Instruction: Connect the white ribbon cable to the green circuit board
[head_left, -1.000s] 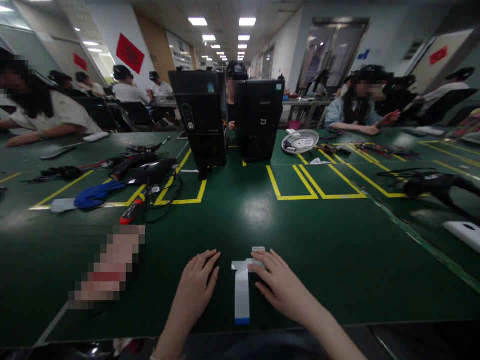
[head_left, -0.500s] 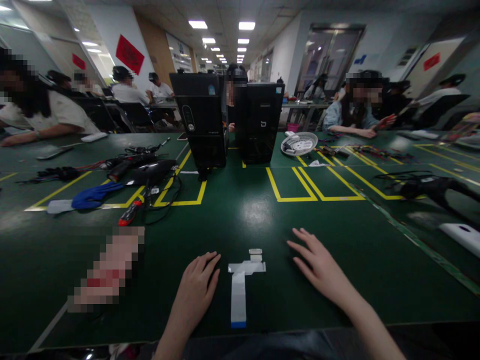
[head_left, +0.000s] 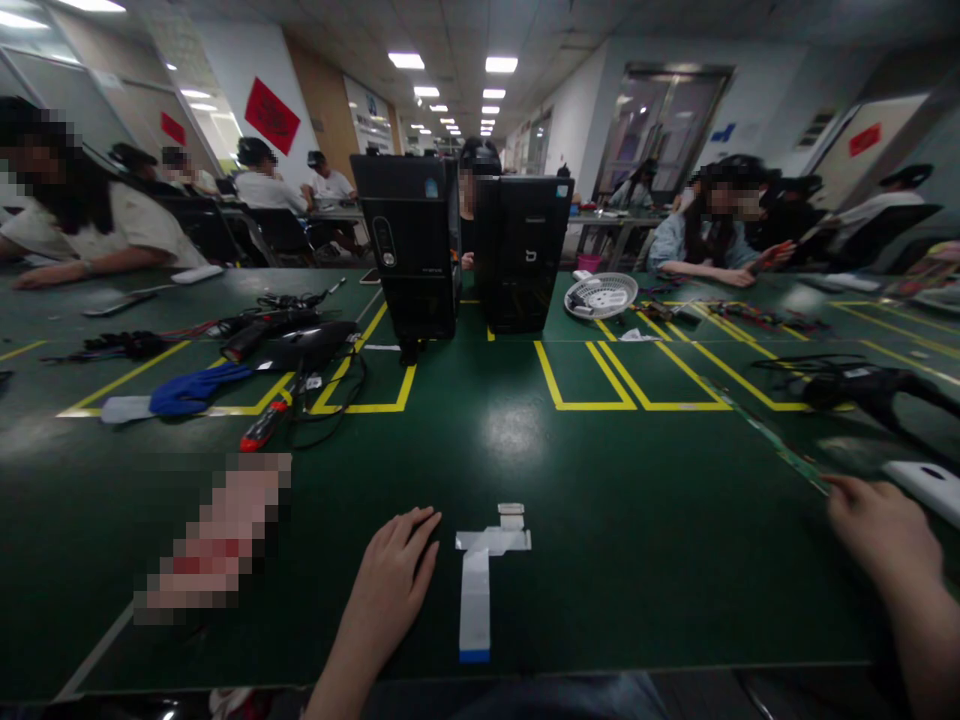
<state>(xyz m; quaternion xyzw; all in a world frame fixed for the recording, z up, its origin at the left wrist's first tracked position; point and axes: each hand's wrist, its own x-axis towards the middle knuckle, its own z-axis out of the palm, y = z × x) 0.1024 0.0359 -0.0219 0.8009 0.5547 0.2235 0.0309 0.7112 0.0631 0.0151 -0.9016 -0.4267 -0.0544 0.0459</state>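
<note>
Now: one flat ribbon cable lies by the middle of the table's near edge, blue end nearest it. Left hand: just beside, empty, fingers loosely together. Right hand: curled toward the right end, at a green strip; whether pinching, cannot tell. Step, seemingly: cable released; lifting it calls for a light edge pinch. Table: green, yellow tape, two black towers farther back. Room: seated people, ceiling lights.

L hand on tbl nr ribbon cbl.
</note>
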